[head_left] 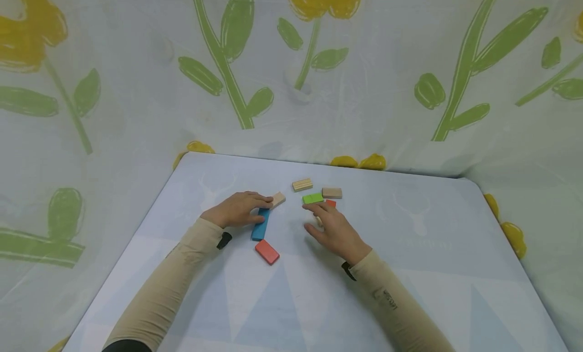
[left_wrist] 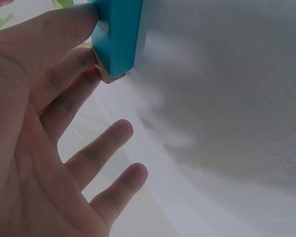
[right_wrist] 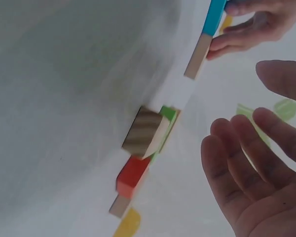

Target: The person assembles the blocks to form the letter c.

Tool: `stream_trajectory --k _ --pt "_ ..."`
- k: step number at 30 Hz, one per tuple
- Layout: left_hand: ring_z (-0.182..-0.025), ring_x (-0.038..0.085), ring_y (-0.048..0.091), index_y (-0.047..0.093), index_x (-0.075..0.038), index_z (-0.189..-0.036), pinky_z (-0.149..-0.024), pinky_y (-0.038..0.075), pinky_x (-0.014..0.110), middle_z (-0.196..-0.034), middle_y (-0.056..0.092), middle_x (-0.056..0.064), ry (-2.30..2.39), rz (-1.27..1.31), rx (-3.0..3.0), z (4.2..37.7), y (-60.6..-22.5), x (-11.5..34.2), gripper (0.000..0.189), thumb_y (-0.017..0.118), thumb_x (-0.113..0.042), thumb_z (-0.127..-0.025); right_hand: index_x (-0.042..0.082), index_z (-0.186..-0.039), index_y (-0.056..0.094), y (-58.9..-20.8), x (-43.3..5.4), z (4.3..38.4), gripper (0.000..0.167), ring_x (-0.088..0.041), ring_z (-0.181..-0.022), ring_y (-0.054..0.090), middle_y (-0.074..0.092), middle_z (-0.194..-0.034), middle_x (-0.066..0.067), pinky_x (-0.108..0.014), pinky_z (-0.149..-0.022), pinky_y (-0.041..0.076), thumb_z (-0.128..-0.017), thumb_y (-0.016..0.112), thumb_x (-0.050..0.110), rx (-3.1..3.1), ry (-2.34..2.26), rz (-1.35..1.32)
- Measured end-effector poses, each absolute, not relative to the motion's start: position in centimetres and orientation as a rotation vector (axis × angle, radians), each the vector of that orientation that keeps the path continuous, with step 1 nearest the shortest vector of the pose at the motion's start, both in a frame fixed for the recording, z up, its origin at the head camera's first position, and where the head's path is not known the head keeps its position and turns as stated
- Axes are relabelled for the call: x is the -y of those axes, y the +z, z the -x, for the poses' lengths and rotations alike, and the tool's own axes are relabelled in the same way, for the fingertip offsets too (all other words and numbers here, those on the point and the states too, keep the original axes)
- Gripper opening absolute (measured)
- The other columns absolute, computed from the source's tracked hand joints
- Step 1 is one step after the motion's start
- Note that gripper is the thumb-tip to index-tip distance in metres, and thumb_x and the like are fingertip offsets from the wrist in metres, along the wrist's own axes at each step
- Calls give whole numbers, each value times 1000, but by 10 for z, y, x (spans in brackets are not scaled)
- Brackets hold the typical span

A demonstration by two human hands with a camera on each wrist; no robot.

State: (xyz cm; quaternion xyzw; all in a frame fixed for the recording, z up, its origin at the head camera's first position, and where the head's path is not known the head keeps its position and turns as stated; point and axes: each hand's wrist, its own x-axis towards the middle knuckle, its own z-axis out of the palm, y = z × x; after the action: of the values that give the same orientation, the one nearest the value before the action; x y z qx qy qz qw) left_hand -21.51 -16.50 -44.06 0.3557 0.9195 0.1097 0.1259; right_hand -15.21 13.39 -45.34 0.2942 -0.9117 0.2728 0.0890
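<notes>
My left hand (head_left: 239, 209) touches a long blue block (head_left: 260, 228) with its thumb. Its forward fingers rest against a pale wooden block (head_left: 277, 200), which lies end to end with the blue one in the right wrist view. The other fingers of that hand (left_wrist: 84, 148) spread out straight, touching nothing. My right hand (head_left: 336, 230) is held over the blocks at the right, its fingers extended and holding nothing. Beside it lie a green block (head_left: 313, 198), a red block (head_left: 331, 203) partly covered by the hand, and a wooden block (right_wrist: 143, 131) mostly hidden in the head view.
A separate red block (head_left: 267, 252) lies just nearer than the blue one. Farther back are a ridged wooden block (head_left: 302, 184) and a plain wooden block (head_left: 332, 192). The white table (head_left: 410, 301) meets a flower-printed curtain (head_left: 373, 99) at its back edge.
</notes>
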Motion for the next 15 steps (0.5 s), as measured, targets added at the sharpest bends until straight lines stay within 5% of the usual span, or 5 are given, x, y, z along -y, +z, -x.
stream_trajectory --k 15 --pt "-142 31 43 58 -9 -144 -117 35 49 -154 48 3 322 -1004 -2665 215 -441 165 49 67 -28 -100 2 -133 62 -458 -150 167 49 -28 -102 65 61 -129 -19 -40 -85 57 -90 79 17 2779 763 -706"
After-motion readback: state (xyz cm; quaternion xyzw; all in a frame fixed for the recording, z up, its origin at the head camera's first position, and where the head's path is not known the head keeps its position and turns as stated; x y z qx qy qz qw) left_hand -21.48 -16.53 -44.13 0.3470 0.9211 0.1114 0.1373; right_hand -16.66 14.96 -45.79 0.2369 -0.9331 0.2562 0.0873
